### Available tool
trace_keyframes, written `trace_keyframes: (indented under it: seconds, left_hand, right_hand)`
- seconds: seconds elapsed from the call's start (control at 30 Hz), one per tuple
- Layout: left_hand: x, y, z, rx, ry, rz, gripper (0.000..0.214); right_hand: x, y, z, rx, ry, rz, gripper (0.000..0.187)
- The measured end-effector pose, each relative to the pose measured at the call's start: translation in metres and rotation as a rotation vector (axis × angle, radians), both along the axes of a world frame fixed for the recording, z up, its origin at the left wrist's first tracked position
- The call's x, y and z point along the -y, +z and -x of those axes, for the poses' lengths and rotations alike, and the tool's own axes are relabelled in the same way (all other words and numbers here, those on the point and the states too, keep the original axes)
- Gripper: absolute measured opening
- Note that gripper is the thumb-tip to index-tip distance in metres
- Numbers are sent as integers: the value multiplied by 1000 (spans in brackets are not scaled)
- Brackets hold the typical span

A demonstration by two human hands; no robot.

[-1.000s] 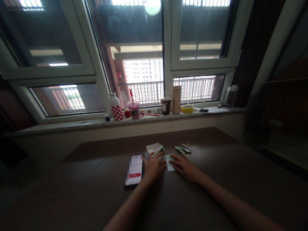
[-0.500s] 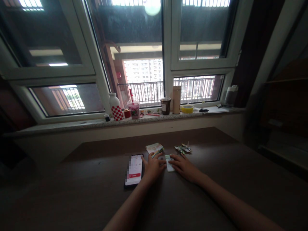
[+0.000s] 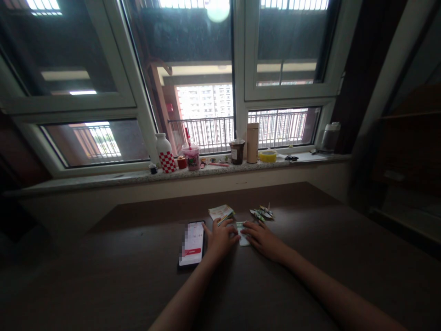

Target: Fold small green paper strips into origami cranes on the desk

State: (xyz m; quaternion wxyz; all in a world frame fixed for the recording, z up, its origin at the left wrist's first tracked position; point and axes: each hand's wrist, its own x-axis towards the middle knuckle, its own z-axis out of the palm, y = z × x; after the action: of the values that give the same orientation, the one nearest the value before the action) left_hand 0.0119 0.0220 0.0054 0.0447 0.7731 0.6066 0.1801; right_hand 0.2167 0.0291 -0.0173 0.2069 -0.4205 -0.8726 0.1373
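A small folded piece of printed paper (image 3: 244, 239), pale with green, lies flat on the dark table between my hands. My right hand (image 3: 262, 238) rests on its right side with the fingers stretched out over it. My left hand (image 3: 221, 235) is spread, its fingertips at the paper's left edge and its thumb pointing towards the phone (image 3: 193, 246). Just behind my left fingers lies a small stack of printed paper sheets (image 3: 220, 212). Beyond my right hand sit several folded paper pieces (image 3: 262, 213), pointed like small cranes.
A windowsill (image 3: 213, 171) runs behind the table (image 3: 138, 294). On it stand a checked white bottle (image 3: 167, 154), a pink cup with a straw (image 3: 191, 156), a dark drink cup (image 3: 237, 151), a tan flask (image 3: 252, 143), yellow tape (image 3: 268, 156) and black scissors (image 3: 291, 158).
My left fingers have shifted very slightly to the right along the paper's left edge. My right hand and the paper look almost unmoved.
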Motion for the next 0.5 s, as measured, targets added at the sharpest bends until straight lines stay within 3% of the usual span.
trace_keyframes:
  seconds: [0.2,0.33,0.5]
  left_hand:
    - [-5,1,2,-28,-69,-19,39]
    - [-9,-1,5,-83,-180,22,35]
    - [-13,1,8,-113,-228,60,37]
  right_hand:
    - [-2,-2,1,10,-8,8,37]
    - [-3,-6,-1,-20,-7,22,37]
    - [-8,-8,-1,-166,-44,50,32]
